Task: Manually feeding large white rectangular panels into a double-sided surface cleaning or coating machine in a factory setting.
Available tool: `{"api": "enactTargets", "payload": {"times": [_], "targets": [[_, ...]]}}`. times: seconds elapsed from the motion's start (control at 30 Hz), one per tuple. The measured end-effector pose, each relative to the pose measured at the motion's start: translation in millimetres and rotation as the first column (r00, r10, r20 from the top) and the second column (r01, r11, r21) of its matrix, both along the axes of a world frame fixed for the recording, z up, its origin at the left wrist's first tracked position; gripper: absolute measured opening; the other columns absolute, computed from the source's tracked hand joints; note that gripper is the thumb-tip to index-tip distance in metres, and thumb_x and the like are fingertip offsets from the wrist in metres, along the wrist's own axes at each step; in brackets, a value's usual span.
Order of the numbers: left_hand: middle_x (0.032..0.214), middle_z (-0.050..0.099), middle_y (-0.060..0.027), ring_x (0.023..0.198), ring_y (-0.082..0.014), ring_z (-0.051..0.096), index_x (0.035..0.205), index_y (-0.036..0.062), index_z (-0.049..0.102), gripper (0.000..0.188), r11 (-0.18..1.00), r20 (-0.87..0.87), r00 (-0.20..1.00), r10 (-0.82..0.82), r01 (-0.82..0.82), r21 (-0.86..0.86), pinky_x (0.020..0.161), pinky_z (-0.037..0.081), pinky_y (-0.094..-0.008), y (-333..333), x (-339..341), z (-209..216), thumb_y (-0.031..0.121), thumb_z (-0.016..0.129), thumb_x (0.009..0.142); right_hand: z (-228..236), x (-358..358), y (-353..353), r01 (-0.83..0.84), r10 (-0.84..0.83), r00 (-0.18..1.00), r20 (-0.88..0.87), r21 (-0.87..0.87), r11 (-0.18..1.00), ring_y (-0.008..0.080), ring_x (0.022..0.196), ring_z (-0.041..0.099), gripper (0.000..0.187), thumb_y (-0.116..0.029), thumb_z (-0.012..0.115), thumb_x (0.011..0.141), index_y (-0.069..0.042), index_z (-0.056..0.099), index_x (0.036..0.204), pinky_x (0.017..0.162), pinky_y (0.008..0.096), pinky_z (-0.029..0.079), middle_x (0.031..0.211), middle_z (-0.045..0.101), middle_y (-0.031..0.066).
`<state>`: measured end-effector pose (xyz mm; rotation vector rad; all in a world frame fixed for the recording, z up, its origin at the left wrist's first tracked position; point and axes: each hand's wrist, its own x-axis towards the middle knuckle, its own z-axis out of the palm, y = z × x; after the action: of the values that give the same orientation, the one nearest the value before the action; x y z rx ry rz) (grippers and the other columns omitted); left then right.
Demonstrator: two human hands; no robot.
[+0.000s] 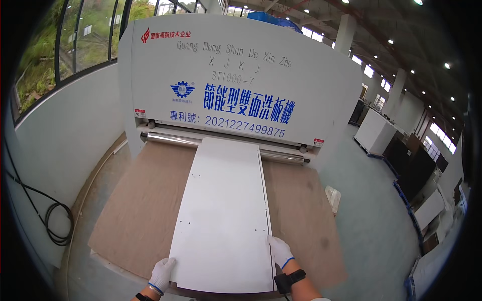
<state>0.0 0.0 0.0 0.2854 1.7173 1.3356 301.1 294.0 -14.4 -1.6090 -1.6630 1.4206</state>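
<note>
L hand (161,274), in a white glove w/ blue cuff, was at the near L edge of the white panel (221,210), touching it; black band (144,297) on that wrist. R hand (280,251), same kind of glove, touched the panel's R edge, slightly farther up; black strapped device (290,281) on that wrist. Fingers of both hands weren't spread wide, but were partly hidden at the panel edges, so can't tell if they pinched it.

The panel lay flat, lengthwise, on a brown board (311,215) that showed on both sides of it; a few small dark holes dotted its face. Well L of the panel, a black cable (57,223) lay coiled; R of it, just past the board, sat a translucent plastic item (332,199).

The panel's far end overlapped a shiny metal roller (175,140), whose ends stuck out L & R of it. Beyond the panel stood a big white machine (326,90) w/ blue, grey & red printing.

Far L of the panel: pale wall (85,105) under windows (88,35) w/ greenery outside. Far R, in bkgd: a white stack (374,131) & dark boards (414,170).
</note>
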Motion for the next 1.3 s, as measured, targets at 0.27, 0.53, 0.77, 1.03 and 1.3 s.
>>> {"api": "enactTargets", "payload": {"times": [0.27,0.53,0.77,1.03,1.3], "targets": [[0.077,0.063,-0.0044,0.062,-0.0113,0.058,0.102,-0.0034,0.059,0.032,0.968,0.172,0.981,0.093,-0.130,0.213,0.055,0.048,-0.0263,36.6,-12.3,-15.7,0.027,0.052,0.094,-1.7,39.8,-66.4,0.040,-0.253,0.871,-0.420,-0.452,0.891,0.0182,0.084,0.063,0.039,-0.030,0.053,0.094,0.002,0.058,0.116,0.074,0.0325,0.052,0.102,0.065,0.0094],[0.076,0.061,-0.0034,0.058,-0.0125,0.057,0.100,-0.0004,0.058,0.029,0.961,0.180,0.977,0.114,-0.154,0.230,0.050,0.047,-0.0281,68.1,-26.7,-22.3,0.027,0.050,0.094,-8.8,75.2,-103.1,0.020,-0.281,0.848,-0.450,-0.503,0.864,0.0230,0.070,0.062,0.036,-0.032,0.046,0.097,0.001,0.057,0.107,0.063,0.0374,0.054,0.087,0.064,0.0123],[0.078,0.061,-0.0045,0.061,-0.0136,0.058,0.099,0.0003,0.058,0.028,0.940,0.180,0.973,0.143,-0.190,0.284,0.052,0.049,-0.0290,84.6,-28.4,-14.3,0.027,0.050,0.095,-44.8,126.0,-112.4,-0.022,-0.397,0.735,-0.550,-0.603,0.797,0.0192,0.063,0.060,0.030,-0.027,0.046,0.096,0.000,0.058,0.098,0.057,0.0330,0.053,0.074,0.060,0.0083],[0.081,0.062,-0.0050,0.065,-0.0131,0.059,0.101,-0.0005,0.058,0.030,0.953,0.140,0.985,0.098,-0.134,0.273,0.055,0.049,-0.0285,93.4,-50.3,-22.3,0.028,0.051,0.095,-46.0,130.8,-120.6,0.115,-0.471,0.754,-0.459,-0.613,0.782,0.0178,0.057,0.056,0.029,-0.026,0.046,0.096,0.000,0.058,0.095,0.053,0.0314,0.050,0.071,0.059,0.0076],[0.072,0.059,-0.0013,0.057,-0.0110,0.054,0.101,-0.0004,0.059,0.033,0.974,0.100,0.989,0.106,-0.124,0.191,0.050,0.045,-0.0273,121.8,-67.9,-29.5,0.032,0.051,0.095,-18.5,119.0,-118.1,0.141,-0.452,0.771,-0.448,-0.573,0.807,0.0190,0.056,0.056,0.028,-0.026,0.045,0.096,-0.001,0.057,0.094,0.053,0.0328,0.051,0.070,0.058,0.0075]]}}
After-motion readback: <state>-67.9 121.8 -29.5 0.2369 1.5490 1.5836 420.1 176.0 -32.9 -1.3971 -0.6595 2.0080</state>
